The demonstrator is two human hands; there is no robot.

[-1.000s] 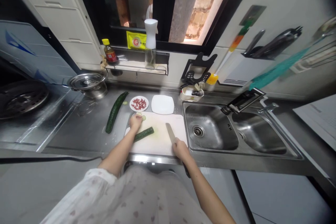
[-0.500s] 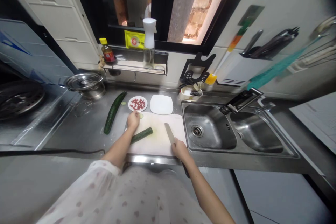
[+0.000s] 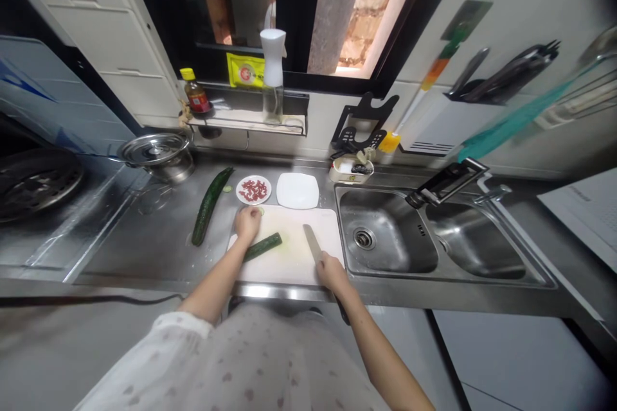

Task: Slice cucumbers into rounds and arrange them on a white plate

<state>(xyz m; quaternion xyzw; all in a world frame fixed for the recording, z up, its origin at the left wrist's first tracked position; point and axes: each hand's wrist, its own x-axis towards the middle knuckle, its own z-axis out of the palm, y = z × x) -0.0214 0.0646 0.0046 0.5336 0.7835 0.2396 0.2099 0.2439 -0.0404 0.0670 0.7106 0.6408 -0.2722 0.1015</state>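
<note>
My right hand grips the handle of a kitchen knife, its blade over the right side of the white cutting board. My left hand is at the board's upper left corner, fingers curled together. Right beside its fingertips is a pale green cucumber slice; whether the fingers pinch anything is hidden. A cut length of cucumber lies on the board, partly behind my left forearm. On the counter to the left lies a longer, dark green cucumber, with a small cut end piece near it.
Behind the board stand a round plate of chopped red pieces and a white square plate. A double sink adjoins on the right. A lidded steel pot stands at the back left. A shelf holds bottles.
Both hands stay almost where they were, the left at the slice and the right on the knife. The whole view has shifted slightly.
</note>
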